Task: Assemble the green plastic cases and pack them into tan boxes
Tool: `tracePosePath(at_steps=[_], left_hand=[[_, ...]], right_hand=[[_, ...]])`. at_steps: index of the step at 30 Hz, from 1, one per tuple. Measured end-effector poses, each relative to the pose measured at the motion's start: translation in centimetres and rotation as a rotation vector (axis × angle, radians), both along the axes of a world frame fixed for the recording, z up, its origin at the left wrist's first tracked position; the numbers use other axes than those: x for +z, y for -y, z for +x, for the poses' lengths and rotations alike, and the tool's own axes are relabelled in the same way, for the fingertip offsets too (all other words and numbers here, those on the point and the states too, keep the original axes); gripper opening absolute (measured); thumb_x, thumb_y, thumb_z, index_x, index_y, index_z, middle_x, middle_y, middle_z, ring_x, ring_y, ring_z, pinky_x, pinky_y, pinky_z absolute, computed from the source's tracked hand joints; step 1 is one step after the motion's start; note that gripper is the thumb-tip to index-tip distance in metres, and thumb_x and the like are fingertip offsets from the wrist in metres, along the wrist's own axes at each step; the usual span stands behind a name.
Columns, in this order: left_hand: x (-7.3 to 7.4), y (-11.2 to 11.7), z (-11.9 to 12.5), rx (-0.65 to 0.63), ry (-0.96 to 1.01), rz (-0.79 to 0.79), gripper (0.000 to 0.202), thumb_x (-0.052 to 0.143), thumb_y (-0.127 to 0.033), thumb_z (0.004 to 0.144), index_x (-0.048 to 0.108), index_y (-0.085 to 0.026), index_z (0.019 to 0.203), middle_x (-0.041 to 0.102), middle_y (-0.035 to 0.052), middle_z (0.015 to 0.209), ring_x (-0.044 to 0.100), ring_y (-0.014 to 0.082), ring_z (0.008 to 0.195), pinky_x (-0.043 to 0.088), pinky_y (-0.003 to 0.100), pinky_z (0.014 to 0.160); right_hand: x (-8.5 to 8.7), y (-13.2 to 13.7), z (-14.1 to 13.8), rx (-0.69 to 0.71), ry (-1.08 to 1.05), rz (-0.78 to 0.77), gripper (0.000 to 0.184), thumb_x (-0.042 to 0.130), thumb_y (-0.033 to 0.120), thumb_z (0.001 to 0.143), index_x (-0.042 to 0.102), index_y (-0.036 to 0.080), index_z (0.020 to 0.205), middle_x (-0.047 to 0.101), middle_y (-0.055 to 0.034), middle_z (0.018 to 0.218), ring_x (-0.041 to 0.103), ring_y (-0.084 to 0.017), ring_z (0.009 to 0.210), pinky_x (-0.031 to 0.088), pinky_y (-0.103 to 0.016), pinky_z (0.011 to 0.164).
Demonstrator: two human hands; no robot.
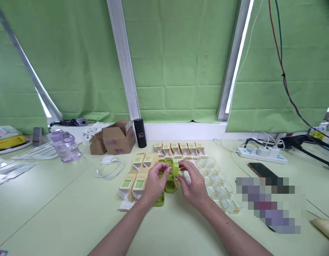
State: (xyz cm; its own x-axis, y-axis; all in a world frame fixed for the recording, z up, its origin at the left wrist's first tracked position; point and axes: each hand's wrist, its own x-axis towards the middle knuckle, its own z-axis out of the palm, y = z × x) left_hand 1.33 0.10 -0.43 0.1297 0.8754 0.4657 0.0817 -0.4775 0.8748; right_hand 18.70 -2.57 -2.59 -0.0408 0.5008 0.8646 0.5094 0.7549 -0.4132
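Green blinds [180,60] hang beyond a pale table [74,217]; above it, the right hand [194,181] grasps a small green piece [176,169] by thumb and fingertips, while the left hand [156,180] pinches its left edge; something white [186,175] shows inside the right hand's curl, too hidden to identify; green trays [170,187] lie below the grip, cartons [139,183] left of it, clear cases [220,184] right; the step in hand seems close two-handed handling of the piece, the next move calling for steady, light fingertip pressure.
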Motion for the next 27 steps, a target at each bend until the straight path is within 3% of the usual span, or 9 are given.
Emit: tracePosePath(at_steps=[16, 21, 27], left_hand=[[0.12, -0.14, -0.20, 0.009, 0.042, -0.049, 0.034, 0.076, -0.051, 0.089, 0.069, -0.018, 0.091, 0.068, 0.0052, 0.090, 0.064, 0.0207, 0.086, 0.051, 0.031, 0.079], [0.08, -0.13, -0.42, 0.010, 0.039, -0.062, 0.032, 0.074, -0.050, 0.091, 0.070, -0.018, 0.092, 0.068, 0.0052, 0.089, 0.063, 0.0209, 0.085, 0.050, 0.032, 0.079], [0.14, 0.00, -0.77, 0.132, -0.009, 0.069, 0.026, 0.069, -0.044, 0.095, 0.073, -0.019, 0.101, 0.069, 0.0086, 0.102, 0.064, 0.0247, 0.096, 0.051, 0.037, 0.088]], right_hand=[[-0.02, -0.14, 0.21, -0.025, -0.010, 0.006, 0.046, 0.058, 0.014, 0.096, 0.055, 0.025, 0.141, 0.068, -0.0137, 0.126, 0.072, -0.027, 0.102, 0.067, -0.046, 0.086], [-0.09, -0.19, 0.27, -0.023, 0.001, 0.000, 0.046, 0.059, 0.014, 0.096, 0.055, 0.024, 0.141, 0.068, -0.0144, 0.128, 0.071, -0.029, 0.111, 0.067, -0.048, 0.088], [-0.24, -0.23, 0.28, -0.003, -0.016, -0.003, 0.052, 0.057, 0.013, 0.095, 0.052, 0.026, 0.146, 0.067, -0.0142, 0.137, 0.069, -0.030, 0.122, 0.068, -0.049, 0.091]])
